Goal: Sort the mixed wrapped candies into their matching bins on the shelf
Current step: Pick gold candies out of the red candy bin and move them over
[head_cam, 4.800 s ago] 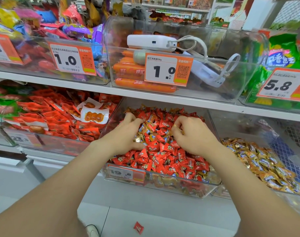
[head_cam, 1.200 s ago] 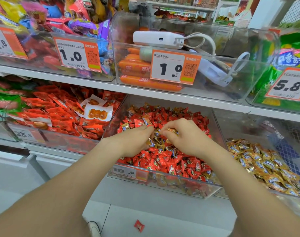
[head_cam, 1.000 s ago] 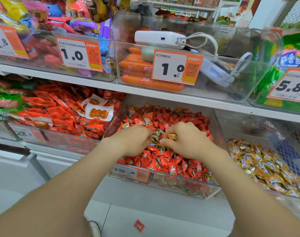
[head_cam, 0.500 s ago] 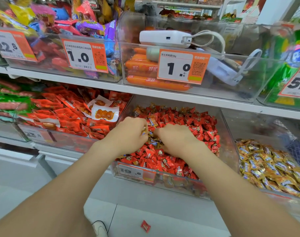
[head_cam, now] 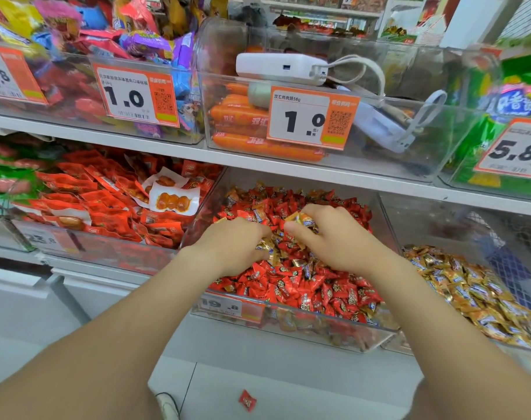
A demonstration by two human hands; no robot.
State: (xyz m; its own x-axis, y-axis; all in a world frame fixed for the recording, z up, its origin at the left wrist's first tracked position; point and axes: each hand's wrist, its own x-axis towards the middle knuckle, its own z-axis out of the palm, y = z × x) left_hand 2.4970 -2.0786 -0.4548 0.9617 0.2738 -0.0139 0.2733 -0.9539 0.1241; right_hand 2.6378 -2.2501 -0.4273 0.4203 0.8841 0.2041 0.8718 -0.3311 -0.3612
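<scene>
- Step in hand: we are picking stray candies out of the clear plastic bin [head_cam: 319, 322] of red-wrapped candies [head_cam: 319, 289] on the lower shelf. We judge the sort to be far from finished.
- Right hand [head_cam: 337, 244]: the grip is closed, and thumb and forefinger pinch one gold-wrapped candy [head_cam: 304, 220]. The candy is raised just above the red pile, near the middle of the bin.
- Left hand [head_cam: 231, 247]: the fingers curl down into the pile and the fingertips touch gold wrappers. We cannot tell whether this grip holds a piece or only rakes the heap.
- More work in reach: a patch of gold-wrapped strays [head_cam: 276, 256] lies between the two hands, touching both sets of fingertips and mixed in with red pieces.
- Destination: the matching clear bin [head_cam: 434, 219] stands just beside the red bin, on the right. Its gold-wrapped candies [head_cam: 470, 292] fill the front part.
- Next move, in our judgement: carry the pinched candy rightward over the shared wall and open the grip above the gold heap. The left hand can hold the patch exposed.
- Caution: loose wrappers slide easily. One red-wrapped candy [head_cam: 247, 400] lies on the white floor below the shelf and needs returning to the red bin.
</scene>
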